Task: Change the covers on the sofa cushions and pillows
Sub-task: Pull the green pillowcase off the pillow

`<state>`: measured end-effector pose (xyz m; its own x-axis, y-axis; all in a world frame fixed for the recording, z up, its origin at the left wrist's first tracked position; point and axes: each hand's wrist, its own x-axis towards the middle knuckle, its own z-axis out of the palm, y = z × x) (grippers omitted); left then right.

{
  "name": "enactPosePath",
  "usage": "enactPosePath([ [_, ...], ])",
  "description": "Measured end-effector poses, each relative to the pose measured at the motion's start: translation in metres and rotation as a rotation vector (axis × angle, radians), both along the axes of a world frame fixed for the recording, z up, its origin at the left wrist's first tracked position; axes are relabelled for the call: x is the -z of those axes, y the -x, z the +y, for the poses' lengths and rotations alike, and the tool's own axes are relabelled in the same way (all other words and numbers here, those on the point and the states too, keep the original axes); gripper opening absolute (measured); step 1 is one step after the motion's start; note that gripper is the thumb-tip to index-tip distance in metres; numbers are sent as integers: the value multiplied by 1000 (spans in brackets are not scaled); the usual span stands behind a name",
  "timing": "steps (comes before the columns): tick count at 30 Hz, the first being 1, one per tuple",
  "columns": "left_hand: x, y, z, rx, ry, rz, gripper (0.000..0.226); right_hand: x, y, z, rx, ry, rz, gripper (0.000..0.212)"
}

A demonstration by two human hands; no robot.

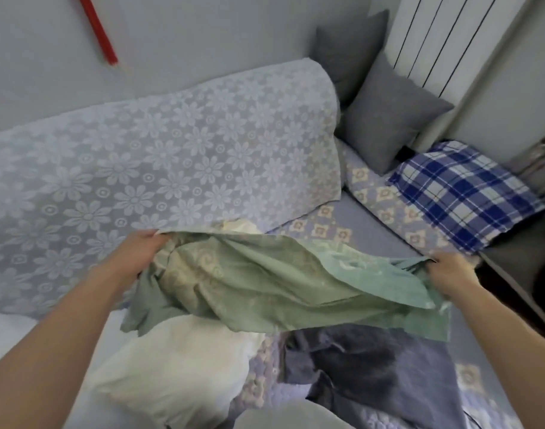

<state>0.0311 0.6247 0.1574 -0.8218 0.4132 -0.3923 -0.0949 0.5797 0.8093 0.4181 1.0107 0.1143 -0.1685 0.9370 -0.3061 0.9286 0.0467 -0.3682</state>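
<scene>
Green cover (265,283) is hanging stretched between both hands above the sofa seat (358,224). Left hand (141,255) is gripping its left end, fingers curled over the bunched edge, fabric spilling below the palm. Right hand (447,270) is pinching the right corner, fingers clamped together on a fold. Cover's middle is sagging over a bare white pillow (178,360) and a crumpled grey cover (367,366) lying on the seat. Plaid pillow (463,193) and two grey cushions (386,119) are sitting well apart at the far end.
</scene>
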Motion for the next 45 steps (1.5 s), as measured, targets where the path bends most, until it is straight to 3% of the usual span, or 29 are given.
enactPosePath([
  [2, -4, -6, 12, -119, 112, 198, 25, 6, -27, 22, 74, -103, -58, 27],
  [5, -27, -34, 36, -276, -6, 276, 23, 16, -63, 48, 40, 13, -248, 32],
  [8, -59, -74, 73, -106, 3, 360, 27, 7, -70, 46, -11, -139, -315, 38],
  [10, -86, -109, 103, 149, 71, 396, 33, -9, -49, 27, -161, -238, -115, 51],
  [11, -99, -130, 120, 273, 113, 381, 35, -18, -34, 13, -278, -163, 102, 57],
  [13, -118, -172, 156, 473, 172, 357, 39, -44, 0, -39, -528, 179, 477, 83],
  [15, -130, -205, 185, 605, 196, 390, 38, -52, 22, -84, -684, 275, 601, 102],
  [16, -134, -216, 195, 651, 207, 415, 36, -52, 29, -92, -678, 188, 628, 96],
  [19, -154, -225, 202, 731, 275, 450, 26, -55, 26, -64, -525, -280, 618, 44],
  [23, -178, -200, 178, 757, 475, 494, 33, -51, 4, 6, -529, -397, 285, 22],
  [26, -185, -170, 156, 698, 620, 554, 28, -53, -7, 44, -409, -360, 135, 22],
  [29, -177, -131, 134, 471, 622, 684, 32, -65, -21, 71, -275, -411, 197, 26],
  [32, -136, -95, 116, 251, 617, 783, 38, -78, -28, 88, -268, -553, 273, 29],
  [35, -89, -75, 111, 231, 647, 723, 29, -83, -31, 113, -271, -468, 153, 25],
  [37, -73, -73, 126, 140, 544, 802, 25, -88, -42, 132, -175, -498, 164, 27],
  [40, -80, -83, 158, -50, 327, 1097, 23, -103, -61, 162, 31, -725, 383, 34],
  [43, -81, -99, 176, 58, 107, 1058, 16, -110, -82, 171, 144, -778, 547, 39],
  [45, -61, -107, 170, 289, 187, 981, 15, -99, -104, 163, 177, -719, 605, 40],
])
